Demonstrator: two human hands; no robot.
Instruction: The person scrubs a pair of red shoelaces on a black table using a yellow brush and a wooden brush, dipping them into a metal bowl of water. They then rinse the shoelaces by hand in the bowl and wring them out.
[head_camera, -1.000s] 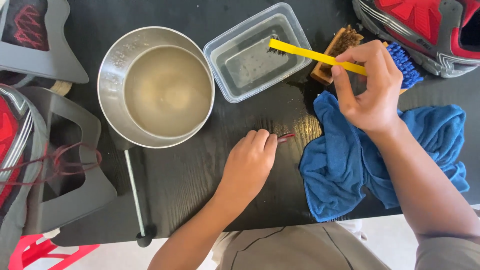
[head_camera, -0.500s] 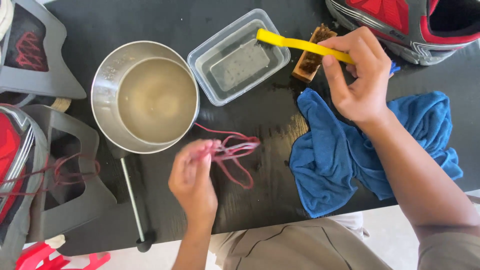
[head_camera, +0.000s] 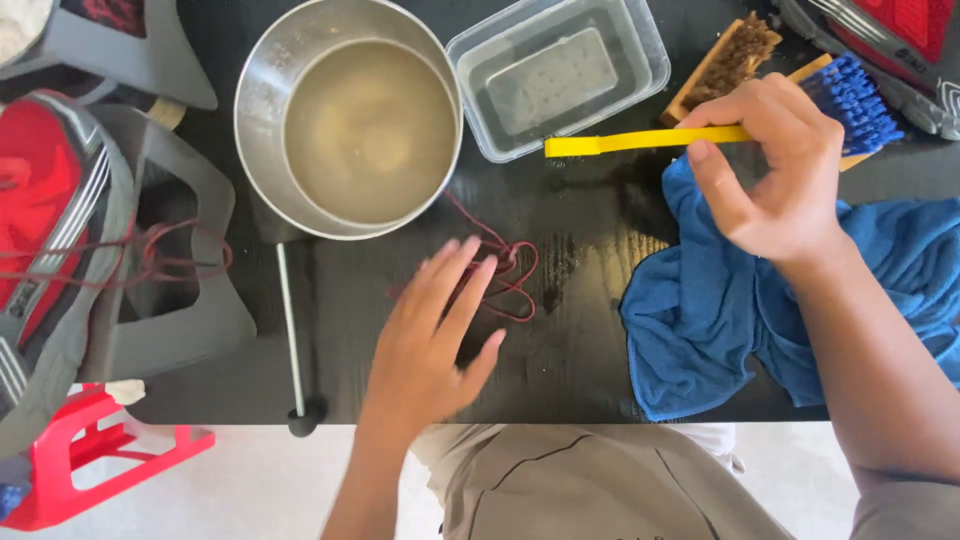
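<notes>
- Black wooden tabletop was seen from above, wet in patches, with a steel saucepan of cloudy water and a clear plastic tub set side by side.
- Half a second before, the red shoelace had been lifted in the left hand; now it lay loose on the table, the fingers spread flat and touching its loops.
- A yellow-handled blue brush was kept clamped in the right hand, above the blue cloth.
- A wooden brush lay behind.
</notes>
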